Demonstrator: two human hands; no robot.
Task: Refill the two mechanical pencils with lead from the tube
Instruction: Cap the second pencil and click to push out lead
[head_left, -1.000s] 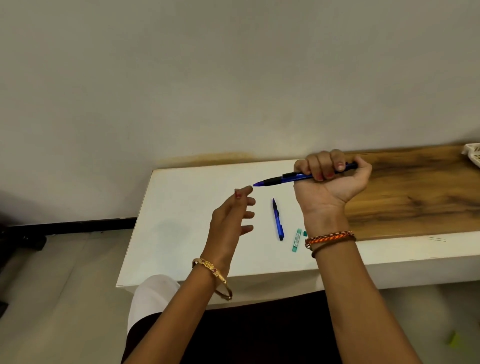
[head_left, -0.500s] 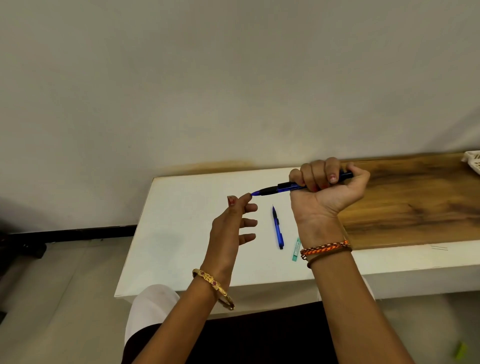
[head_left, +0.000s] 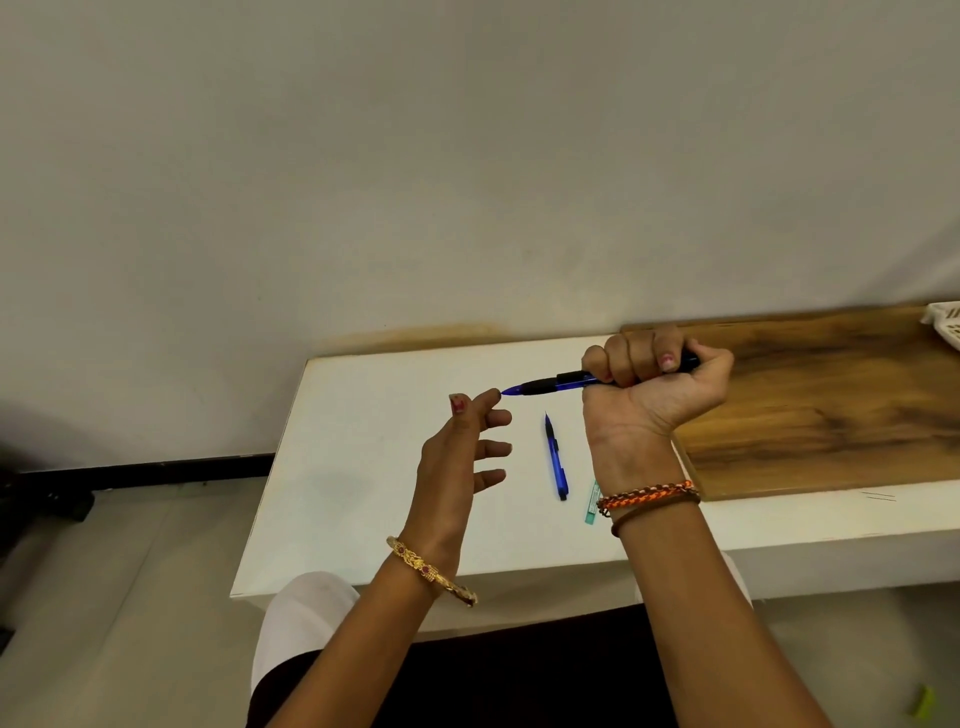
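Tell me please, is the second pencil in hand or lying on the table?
Lying flat: second pencil rests untouched on the white table.

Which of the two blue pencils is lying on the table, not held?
The blue pencil on the white table, between the hands, lies free. The other blue pencil is raised in the right hand, tip toward the left hand.

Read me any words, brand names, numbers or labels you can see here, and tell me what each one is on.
No text can be read.
Lead tube: its green label carries print, too small and blurred to read.
Held pencil in the right hand: no lettering visible.
Pencil on the table: no lettering visible.
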